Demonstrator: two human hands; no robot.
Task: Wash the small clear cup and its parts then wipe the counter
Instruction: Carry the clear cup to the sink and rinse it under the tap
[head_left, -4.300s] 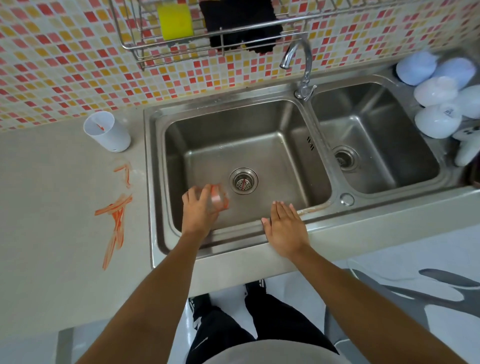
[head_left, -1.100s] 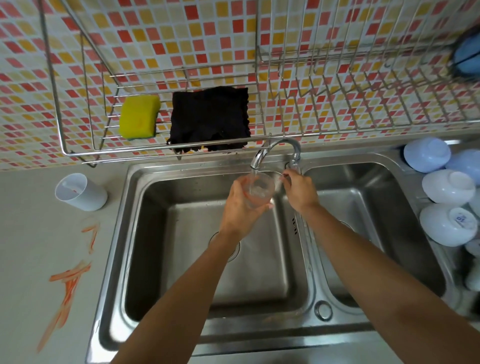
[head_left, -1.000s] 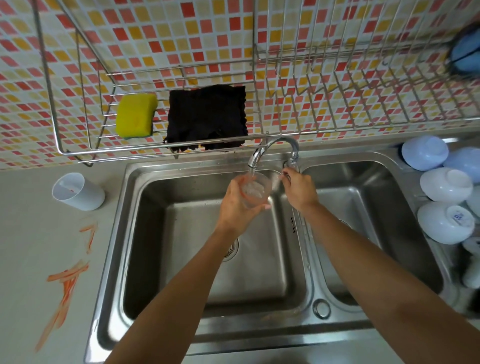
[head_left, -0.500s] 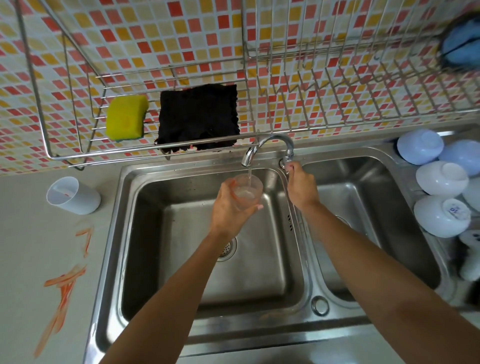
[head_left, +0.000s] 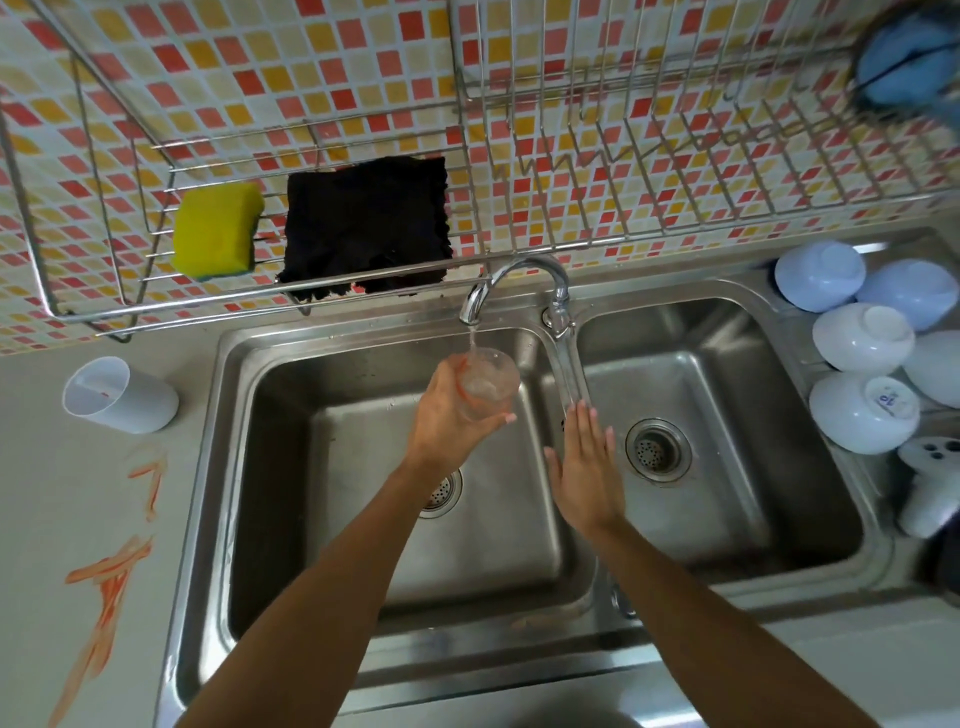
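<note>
Fingers of the left hand (head_left: 447, 415) curl round the small clear cup (head_left: 485, 384), and that grip holds it up over the left bowl of the sink (head_left: 291, 415), right under the tap (head_left: 511, 291). Water runs from the tap into the cup, and some water sits inside it. An orange smear shows on the cup by the thumb. Over the bar between the two sink bowls, the right hand (head_left: 584, 478) is flat with its fingers straight; its grip is wide and holds nothing. I cannot tell if it touches the steel. On the tabletop (head_left: 52, 493), near the sink's back left corner, a white cup (head_left: 122, 395) lies tipped on its side with a bit of orange inside. Orange streaks (head_left: 111, 571) mark the tabletop along the sink's left edge. On the wire rack (head_left: 363, 291) on the wall sit a yellow sponge (head_left: 215, 228) and a black cloth (head_left: 366, 223). White and pale blue bowls (head_left: 862, 343) sit upside down at the sink's right edge, some cut off by the picture. A blue thing (head_left: 904, 67) in the rack's top right corner is too blurry to make out.
</note>
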